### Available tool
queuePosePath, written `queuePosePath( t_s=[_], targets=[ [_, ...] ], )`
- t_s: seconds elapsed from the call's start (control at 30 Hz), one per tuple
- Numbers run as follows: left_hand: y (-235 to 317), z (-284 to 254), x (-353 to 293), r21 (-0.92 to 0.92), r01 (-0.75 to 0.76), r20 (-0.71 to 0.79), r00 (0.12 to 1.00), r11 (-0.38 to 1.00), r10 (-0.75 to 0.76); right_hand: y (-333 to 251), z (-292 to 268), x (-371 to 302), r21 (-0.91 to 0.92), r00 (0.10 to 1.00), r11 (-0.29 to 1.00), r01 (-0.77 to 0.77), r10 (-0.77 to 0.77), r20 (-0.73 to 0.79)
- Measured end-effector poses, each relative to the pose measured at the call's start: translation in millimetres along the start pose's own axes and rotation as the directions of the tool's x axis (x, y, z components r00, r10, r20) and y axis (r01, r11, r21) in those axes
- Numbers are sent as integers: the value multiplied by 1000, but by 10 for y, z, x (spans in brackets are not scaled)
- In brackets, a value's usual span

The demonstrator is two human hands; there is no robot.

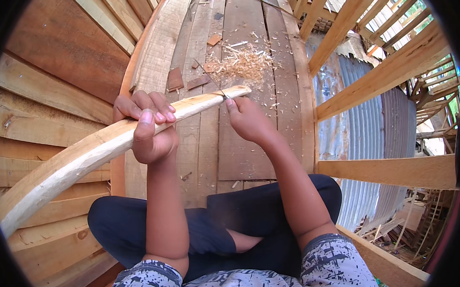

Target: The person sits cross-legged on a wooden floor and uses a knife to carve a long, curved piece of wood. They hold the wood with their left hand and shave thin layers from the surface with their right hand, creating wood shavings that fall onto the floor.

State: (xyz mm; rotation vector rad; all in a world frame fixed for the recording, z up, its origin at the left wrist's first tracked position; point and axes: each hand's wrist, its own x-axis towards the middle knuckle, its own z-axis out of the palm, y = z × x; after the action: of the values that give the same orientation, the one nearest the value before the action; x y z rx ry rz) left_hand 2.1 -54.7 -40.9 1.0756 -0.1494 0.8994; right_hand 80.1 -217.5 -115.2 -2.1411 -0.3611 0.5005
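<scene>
A long pale wooden pole (94,145), whittled and curved in this view, runs from the lower left up to a tapered end near the middle. My left hand (151,122) is wrapped round it, thumb on top. My right hand (249,118) is closed on a knife, its handle hidden in the fist. The thin dark knife blade (210,78) lies across the pole just short of the tapered end and points away to the upper left. Both forearms reach forward over my crossed legs.
Wood shavings (246,63) are heaped on the plank floor (245,154) beyond the pole, with small brown wood offcuts (175,79) beside them. A plank wall (52,105) rises at left. On the right stand wooden rails (388,171), with corrugated metal sheets (364,123) beyond them.
</scene>
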Motion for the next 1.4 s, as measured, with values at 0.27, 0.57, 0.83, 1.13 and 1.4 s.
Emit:
queuePosePath(
  t_s=[0.27,0.57,0.83,1.13,1.4],
  targets=[
    [247,-134,141,-47,-29,92,995,998,33,-179,120,-112,-48,992,998,34,-28,120],
    [259,-93,117,33,-17,4,1000,999,17,-145,171,-25,-67,999,997,-38,40,25],
    [210,-64,135,72,-24,-134,990,997,33,713,226,250,-132,973,965,-227,218,-76],
    [203,84,78,138,-46,-305,948,989,86,149,154,93,28,998,998,-55,54,30],
    [203,148,68,233,-49,-402,905,971,142,-244,88,-122,-93,994,993,-75,81,67]
  ],
)
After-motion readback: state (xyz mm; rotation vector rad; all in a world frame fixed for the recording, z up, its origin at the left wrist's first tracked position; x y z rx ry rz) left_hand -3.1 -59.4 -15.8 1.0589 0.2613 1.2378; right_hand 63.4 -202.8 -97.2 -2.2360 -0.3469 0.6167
